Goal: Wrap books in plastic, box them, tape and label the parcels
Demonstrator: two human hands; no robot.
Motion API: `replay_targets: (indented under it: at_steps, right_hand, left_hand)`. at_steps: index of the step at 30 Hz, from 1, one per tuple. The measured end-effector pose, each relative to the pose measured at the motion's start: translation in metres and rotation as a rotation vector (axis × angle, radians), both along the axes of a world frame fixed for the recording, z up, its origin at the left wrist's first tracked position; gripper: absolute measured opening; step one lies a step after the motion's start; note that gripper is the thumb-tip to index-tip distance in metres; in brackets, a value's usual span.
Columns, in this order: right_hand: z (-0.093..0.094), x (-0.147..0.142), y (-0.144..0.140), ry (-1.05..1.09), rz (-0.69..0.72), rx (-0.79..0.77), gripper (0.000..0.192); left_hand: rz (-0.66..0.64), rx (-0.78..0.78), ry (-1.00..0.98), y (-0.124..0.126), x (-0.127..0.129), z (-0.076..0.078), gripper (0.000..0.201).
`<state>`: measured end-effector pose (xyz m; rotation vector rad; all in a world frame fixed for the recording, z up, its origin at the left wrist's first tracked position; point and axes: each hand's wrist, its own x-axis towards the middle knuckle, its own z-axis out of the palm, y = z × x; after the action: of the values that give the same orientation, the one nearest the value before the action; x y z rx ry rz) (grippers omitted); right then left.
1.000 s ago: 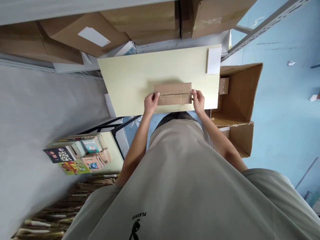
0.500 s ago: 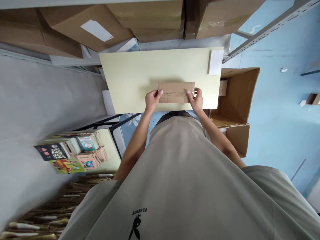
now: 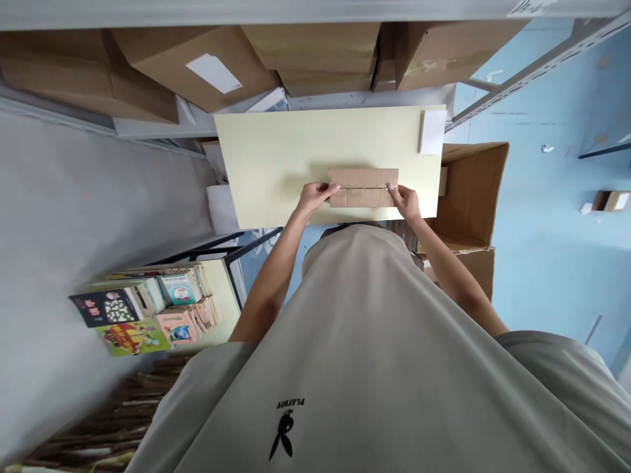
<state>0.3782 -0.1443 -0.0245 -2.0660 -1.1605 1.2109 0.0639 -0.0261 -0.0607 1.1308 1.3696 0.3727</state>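
A small flat cardboard box [image 3: 363,186] lies on a pale yellow tabletop [image 3: 276,157] right in front of me, its top flaps closed along a middle seam. My left hand [image 3: 314,196] rests on the box's left end, fingertips on the seam. At the right end, my right hand [image 3: 406,200] pinches the same seam. Both hands touch the box and it sits flat on the table.
A white pad [image 3: 432,131] lies at the table's far right corner. An open cardboard carton [image 3: 476,190] stands right of the table. Large cardboard boxes [image 3: 207,62] fill the shelf behind. Stacked books [image 3: 148,305] sit on a lower table at left. The floor [image 3: 557,217] is blue.
The view shifted, so the table and box sit further right and lower. My hands moved from gripping the box's ends to pressing along its top seam.
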Motion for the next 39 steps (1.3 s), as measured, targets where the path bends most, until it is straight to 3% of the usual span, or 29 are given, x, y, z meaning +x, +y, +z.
replay_targets:
  at_steps: [4,10,18,21,24,28,30,34,39]
  right_hand:
    - [0.001,-0.001,-0.006,-0.063,-0.048,0.025,0.093]
    - [0.005,0.009,-0.025,0.070,-0.102,0.154,0.093]
    - [-0.019,0.009,-0.020,-0.083,-0.085,0.038,0.050]
    - [-0.025,0.015,-0.018,-0.097,-0.006,-0.011,0.055]
    - [-0.024,0.044,-0.012,-0.141,0.104,-0.048,0.064]
    - [-0.023,0.114,0.023,-0.276,0.157,0.005,0.067]
    - [-0.027,0.151,0.053,-0.317,0.178,0.043,0.067]
    - [-0.051,0.201,0.128,-0.341,0.248,0.101,0.078]
    - [-0.104,0.218,0.204,-0.292,0.426,0.115,0.098]
  left_hand:
    - [-0.011,-0.046,-0.039,-0.002,-0.007,-0.009,0.062]
    - [0.027,-0.006,-0.183,-0.009,-0.006,-0.009,0.063]
    - [0.020,0.059,0.178,-0.021,0.027,-0.020,0.060]
    - [0.041,0.043,0.175,-0.027,0.034,-0.023,0.062]
    - [0.091,0.072,0.215,-0.023,0.032,-0.020,0.062]
    - [0.252,0.287,0.376,-0.006,0.029,-0.006,0.059]
    - [0.241,0.390,0.408,-0.001,0.039,0.007,0.054]
    - [0.022,0.485,0.415,-0.009,0.091,0.037,0.043]
    - [-0.212,0.501,0.393,-0.046,0.167,0.058,0.040]
